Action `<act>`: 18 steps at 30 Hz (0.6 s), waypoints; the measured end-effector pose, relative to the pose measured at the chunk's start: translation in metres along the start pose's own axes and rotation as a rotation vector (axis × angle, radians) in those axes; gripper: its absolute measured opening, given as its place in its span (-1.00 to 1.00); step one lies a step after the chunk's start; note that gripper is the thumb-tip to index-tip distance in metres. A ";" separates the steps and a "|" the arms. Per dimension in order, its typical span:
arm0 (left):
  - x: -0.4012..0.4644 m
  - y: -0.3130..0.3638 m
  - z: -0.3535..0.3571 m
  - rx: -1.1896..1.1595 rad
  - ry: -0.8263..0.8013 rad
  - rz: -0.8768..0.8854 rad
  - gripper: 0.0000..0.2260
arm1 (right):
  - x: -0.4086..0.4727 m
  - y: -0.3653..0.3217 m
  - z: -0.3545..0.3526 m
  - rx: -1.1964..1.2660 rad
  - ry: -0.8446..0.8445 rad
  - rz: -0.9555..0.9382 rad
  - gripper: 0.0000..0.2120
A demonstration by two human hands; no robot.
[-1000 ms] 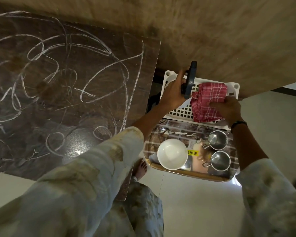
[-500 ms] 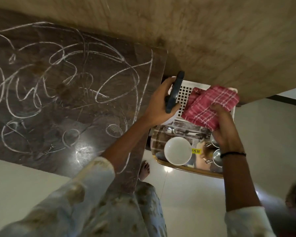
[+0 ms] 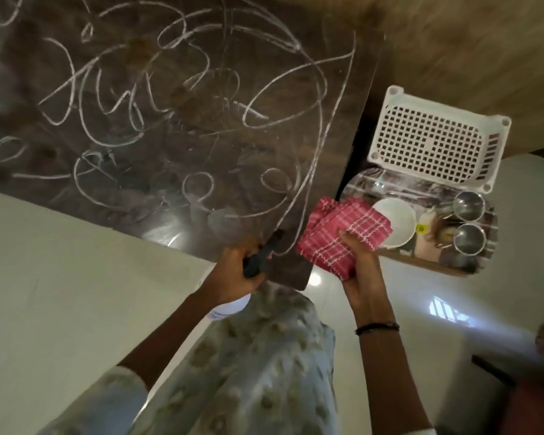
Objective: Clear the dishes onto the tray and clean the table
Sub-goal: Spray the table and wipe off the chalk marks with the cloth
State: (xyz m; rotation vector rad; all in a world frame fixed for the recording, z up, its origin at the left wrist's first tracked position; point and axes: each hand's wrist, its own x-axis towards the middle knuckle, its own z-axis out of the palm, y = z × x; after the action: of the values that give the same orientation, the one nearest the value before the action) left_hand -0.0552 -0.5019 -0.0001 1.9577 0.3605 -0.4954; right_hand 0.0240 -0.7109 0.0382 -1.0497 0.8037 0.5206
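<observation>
Both hands have come away from the white basket (image 3: 434, 136) and now hang at the near corner of the table (image 3: 157, 127), the view swinging left with them. That dark tabletop is bare of dishes but covered edge to edge in white scribbles, looping and crossing with a few smudged patches, so the clearing looks done and the cleaning has not begun; no wiped patch shows. Just beside the table's right edge sits the tray (image 3: 459, 268), holding a white bowl (image 3: 396, 222) and two steel cups (image 3: 468, 222), with the empty basket behind it. The red checked cloth (image 3: 336, 237), folded into a thick pad, is pinched in the right hand (image 3: 363, 271), thumb on top and fingers closed beneath. The left hand (image 3: 233, 277) is wrapped tight around a spray bottle (image 3: 261, 255), its dark head over the table corner and its pale body showing below the wrist; whether a finger is on the trigger I cannot tell.
</observation>
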 end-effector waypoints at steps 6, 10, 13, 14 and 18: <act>-0.037 -0.032 0.022 0.004 -0.083 -0.019 -0.65 | -0.034 0.052 -0.013 -0.135 0.198 -0.055 -0.69; -0.046 -0.035 0.034 0.058 -0.071 -0.148 -0.76 | -0.050 0.077 -0.022 -0.191 0.270 -0.070 -0.71; -0.046 -0.035 0.040 0.064 -0.076 -0.220 -0.79 | -0.058 0.091 -0.027 -0.196 0.284 -0.074 -0.70; -0.045 -0.038 0.042 0.081 -0.057 -0.226 -0.74 | -0.060 0.095 -0.028 -0.194 0.286 -0.075 -0.68; -0.041 -0.045 0.047 0.109 -0.088 -0.243 -0.95 | -0.064 0.107 -0.030 -0.195 0.285 -0.083 -0.63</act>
State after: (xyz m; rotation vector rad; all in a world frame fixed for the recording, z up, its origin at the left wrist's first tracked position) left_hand -0.1205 -0.5274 -0.0330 1.9999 0.5282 -0.7689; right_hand -0.1017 -0.6938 0.0212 -1.3528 0.9686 0.3879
